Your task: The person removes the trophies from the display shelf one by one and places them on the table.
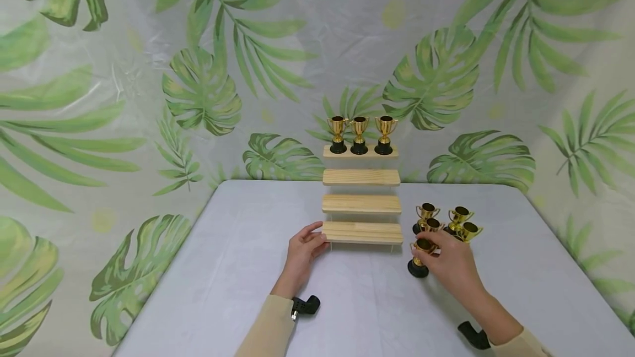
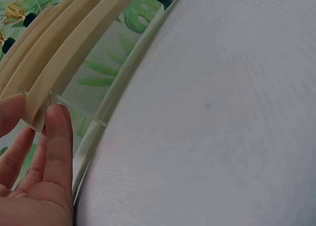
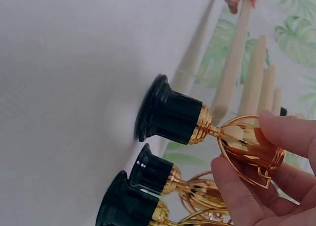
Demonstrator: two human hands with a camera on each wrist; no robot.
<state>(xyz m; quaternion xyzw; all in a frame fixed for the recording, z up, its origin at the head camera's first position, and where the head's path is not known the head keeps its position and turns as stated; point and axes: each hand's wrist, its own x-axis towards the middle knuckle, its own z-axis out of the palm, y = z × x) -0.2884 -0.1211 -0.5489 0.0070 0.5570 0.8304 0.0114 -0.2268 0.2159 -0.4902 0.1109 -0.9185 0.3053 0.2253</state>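
A small gold trophy cup [image 1: 418, 260] with a black base is pinched by its cup between the thumb and fingers of my right hand [image 1: 450, 262]. In the right wrist view this trophy [image 3: 173, 114] has its black base close over the white tabletop. My left hand [image 1: 303, 249] grips the left end of the lowest wooden board [image 1: 362, 232] of a tiered display stand. The left wrist view puts my thumb on one face of that board [image 2: 74, 53] and my fingers under its end. Three more trophies [image 1: 359, 135] stand in a row on the top board [image 1: 327, 152].
Several other gold trophies [image 1: 460, 217] cluster on the table right of the stand, partly behind my right hand. Two middle boards [image 1: 361, 177] hold nothing. A leaf-patterned sheet [image 1: 278, 70] hangs behind the white table [image 1: 238, 236]. Clear supports join the boards.
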